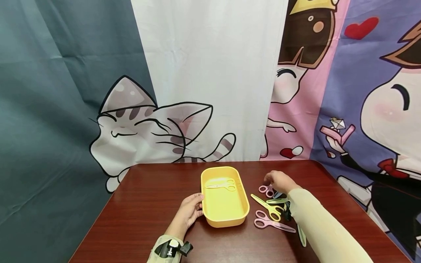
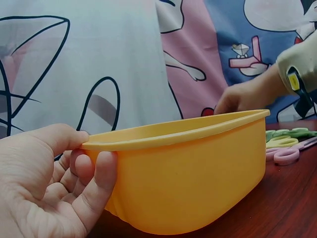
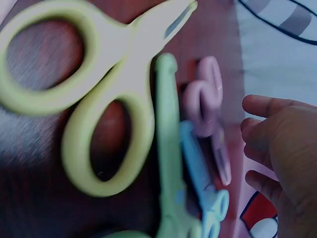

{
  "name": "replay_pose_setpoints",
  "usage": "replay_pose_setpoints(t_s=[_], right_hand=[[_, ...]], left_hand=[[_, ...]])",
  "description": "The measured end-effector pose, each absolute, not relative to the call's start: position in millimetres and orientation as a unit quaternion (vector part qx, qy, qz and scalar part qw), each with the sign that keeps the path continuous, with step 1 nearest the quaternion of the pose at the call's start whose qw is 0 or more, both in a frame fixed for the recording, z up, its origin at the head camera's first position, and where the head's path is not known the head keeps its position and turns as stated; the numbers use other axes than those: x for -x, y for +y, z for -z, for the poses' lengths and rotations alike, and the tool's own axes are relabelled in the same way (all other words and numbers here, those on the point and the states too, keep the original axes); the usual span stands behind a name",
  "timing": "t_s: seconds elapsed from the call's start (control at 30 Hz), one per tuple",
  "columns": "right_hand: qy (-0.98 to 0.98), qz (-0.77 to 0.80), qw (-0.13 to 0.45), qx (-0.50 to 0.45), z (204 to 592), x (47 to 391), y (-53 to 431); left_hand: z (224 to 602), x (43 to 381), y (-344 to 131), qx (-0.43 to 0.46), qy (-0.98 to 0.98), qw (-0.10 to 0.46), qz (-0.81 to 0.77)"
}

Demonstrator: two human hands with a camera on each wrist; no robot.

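Note:
My left hand [image 1: 188,213] holds the left side of a yellow plastic tray [image 1: 224,208]; in the left wrist view its thumb lies on the rim and its fingers are against the outer wall. Inside the tray is one pair of yellow scissors [image 1: 231,185]. At the right, my right hand [image 1: 280,181] hovers over a pair of pink scissors [image 3: 200,106]. The right wrist view shows its fingers loosely bent and apart from the scissors, with nothing in them. Beside that pair lie blue scissors [image 3: 197,161], green scissors [image 3: 169,129] and yellow scissors [image 3: 130,54].
Another pair of pink scissors [image 1: 262,221] lies near the front, right of the tray. A green blade [image 1: 301,235] shows partly from under the right sleeve [image 1: 323,223]. Behind the dark red table [image 1: 154,190] hangs a cartoon-printed curtain [image 1: 213,73].

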State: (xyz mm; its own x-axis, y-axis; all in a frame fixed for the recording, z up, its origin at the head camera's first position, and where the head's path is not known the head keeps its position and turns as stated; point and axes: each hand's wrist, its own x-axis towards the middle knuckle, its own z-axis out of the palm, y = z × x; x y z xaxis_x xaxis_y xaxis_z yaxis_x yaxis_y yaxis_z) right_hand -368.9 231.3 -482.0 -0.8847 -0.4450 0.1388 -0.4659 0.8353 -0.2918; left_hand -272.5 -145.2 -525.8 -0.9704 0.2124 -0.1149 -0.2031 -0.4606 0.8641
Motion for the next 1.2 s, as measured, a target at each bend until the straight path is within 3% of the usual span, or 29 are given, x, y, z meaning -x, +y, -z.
replay_pose_setpoints(t_s=[0.13,0.47,0.9,1.2], right_hand=[[-0.96,-0.155,0.029,-0.233,490.6,367.6,237.6],[-0.942,-0.104,0.078,-0.31,492.0,362.3,235.6],[-0.959,-0.067,0.07,-0.265,493.2,366.3,229.9],[-0.947,-0.111,0.088,-0.288,472.8,377.1,205.8]], left_hand=[[524.7,271.7,-145.6,-0.03,0.516,0.116,-0.848],[525.0,273.1,-145.8,0.014,0.51,0.128,-0.851],[526.9,274.2,-145.2,0.018,0.503,0.132,-0.854],[520.6,270.6,-145.8,0.006,0.516,0.14,-0.845]])
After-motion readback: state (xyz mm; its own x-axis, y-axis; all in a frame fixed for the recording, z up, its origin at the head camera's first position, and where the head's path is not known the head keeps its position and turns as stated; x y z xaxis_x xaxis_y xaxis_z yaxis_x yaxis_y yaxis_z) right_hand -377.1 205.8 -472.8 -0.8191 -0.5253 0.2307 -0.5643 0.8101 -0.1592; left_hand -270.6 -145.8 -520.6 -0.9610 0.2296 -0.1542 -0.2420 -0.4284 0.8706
